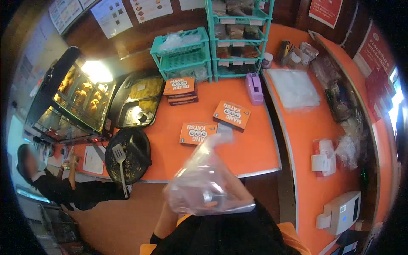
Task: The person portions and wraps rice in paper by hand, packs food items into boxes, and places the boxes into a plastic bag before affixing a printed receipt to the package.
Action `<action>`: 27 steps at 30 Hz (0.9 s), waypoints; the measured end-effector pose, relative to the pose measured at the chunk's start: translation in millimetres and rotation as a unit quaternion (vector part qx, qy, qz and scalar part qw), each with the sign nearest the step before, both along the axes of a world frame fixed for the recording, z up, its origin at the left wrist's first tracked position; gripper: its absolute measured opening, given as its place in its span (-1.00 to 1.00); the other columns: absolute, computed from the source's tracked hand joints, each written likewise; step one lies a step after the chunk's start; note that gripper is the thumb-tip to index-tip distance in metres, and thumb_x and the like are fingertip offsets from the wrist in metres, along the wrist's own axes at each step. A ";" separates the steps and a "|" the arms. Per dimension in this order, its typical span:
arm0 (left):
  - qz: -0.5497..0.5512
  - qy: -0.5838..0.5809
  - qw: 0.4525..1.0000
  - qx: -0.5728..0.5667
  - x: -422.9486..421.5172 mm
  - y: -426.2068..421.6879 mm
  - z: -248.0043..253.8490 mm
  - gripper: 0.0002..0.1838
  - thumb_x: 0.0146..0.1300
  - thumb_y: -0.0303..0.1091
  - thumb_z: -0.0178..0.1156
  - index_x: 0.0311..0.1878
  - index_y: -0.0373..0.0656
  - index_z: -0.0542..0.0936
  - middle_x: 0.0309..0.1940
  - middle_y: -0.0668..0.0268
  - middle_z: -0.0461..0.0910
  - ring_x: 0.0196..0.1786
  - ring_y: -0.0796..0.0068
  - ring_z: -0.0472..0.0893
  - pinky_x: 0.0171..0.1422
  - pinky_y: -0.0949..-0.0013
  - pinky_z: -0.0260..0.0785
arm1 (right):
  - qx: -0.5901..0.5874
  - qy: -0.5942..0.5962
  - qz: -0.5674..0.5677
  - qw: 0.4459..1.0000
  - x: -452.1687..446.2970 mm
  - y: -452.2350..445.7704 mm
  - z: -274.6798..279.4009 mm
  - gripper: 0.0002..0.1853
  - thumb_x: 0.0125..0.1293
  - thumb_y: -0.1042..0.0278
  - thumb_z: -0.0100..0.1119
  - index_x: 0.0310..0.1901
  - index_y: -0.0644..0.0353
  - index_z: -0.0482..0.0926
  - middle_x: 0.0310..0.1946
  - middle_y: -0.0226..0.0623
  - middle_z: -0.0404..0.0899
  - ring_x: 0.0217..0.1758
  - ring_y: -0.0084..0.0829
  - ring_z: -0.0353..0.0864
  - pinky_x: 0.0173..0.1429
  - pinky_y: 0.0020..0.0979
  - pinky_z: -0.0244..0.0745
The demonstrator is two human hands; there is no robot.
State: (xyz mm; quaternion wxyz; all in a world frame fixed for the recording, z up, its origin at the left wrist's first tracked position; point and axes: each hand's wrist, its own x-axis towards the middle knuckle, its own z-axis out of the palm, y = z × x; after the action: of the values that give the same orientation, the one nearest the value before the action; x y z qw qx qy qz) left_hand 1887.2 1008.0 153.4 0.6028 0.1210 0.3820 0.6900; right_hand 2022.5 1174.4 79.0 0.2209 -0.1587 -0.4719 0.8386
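Note:
A clear plastic bag (197,182) is held up in front of my body, its loose top blurred and leaning toward the counter. My left hand (172,202) grips the bag's left side, with most of its fingers behind the plastic. On the other side, my right hand (236,185) is at the bag too, closed on the plastic and partly veiled by it. A greyish rounded shape shows through the film, too unclear to name. Just beyond the bag, two orange boxes, a left one (196,133) and a right one (232,115), lie on the orange counter (250,148).
More orange boxes (180,86) are stacked by green racks (215,55). A purple tape dispenser (254,88) and clear bags (294,88) lie right. A black pan with a spatula (119,155), trays (140,112) and a lit food case (80,93) stand left, near another person (55,187).

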 end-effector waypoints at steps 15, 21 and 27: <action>-0.054 0.404 0.895 -0.183 -110.9 -39.7 -57.3 -0.66 0.47 -0.19 0.02 -0.01 -0.30 0.57 -0.16 0.28 0.58 -0.12 0.47 0.57 -0.04 0.37 0.41 | 0.010 -0.139 -0.017 0.990 58.2 28.0 48.5 -0.83 0.13 0.37 0.39 -0.31 0.25 0.64 -0.40 -0.46 0.60 -0.33 -0.61 0.54 -0.24 -0.53 0.42; -0.080 0.220 0.953 -0.191 10.7 47.3 -3.4 -0.69 0.41 -0.15 0.12 -0.17 -0.26 0.59 -0.37 0.37 0.51 -0.29 0.56 0.54 -0.23 0.47 0.41 | 0.231 -0.271 0.080 0.931 24.9 -14.7 49.3 -0.86 0.04 0.36 0.43 -0.45 0.19 0.66 -0.48 -0.43 0.63 -0.43 -0.59 0.53 -0.32 -0.46 0.43; -0.010 0.625 0.769 -0.134 -48.7 19.5 -14.3 -0.82 -0.02 -0.57 0.25 -0.40 -0.20 0.42 -0.54 0.51 0.34 -0.44 0.65 0.34 -0.47 0.48 0.16 | 0.201 -0.270 -0.169 0.927 126.3 73.0 49.4 -0.87 -0.06 0.51 0.33 -0.65 0.15 0.56 -0.71 -0.53 0.49 -0.64 -0.68 0.35 -0.57 -0.45 0.27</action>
State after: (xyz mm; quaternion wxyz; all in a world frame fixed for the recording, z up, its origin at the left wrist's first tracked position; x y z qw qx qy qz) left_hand 1838.5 1027.5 139.1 0.2475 0.4478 0.7617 0.3975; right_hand 2148.8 1247.4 128.4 0.2508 -0.4083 -0.6385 0.6022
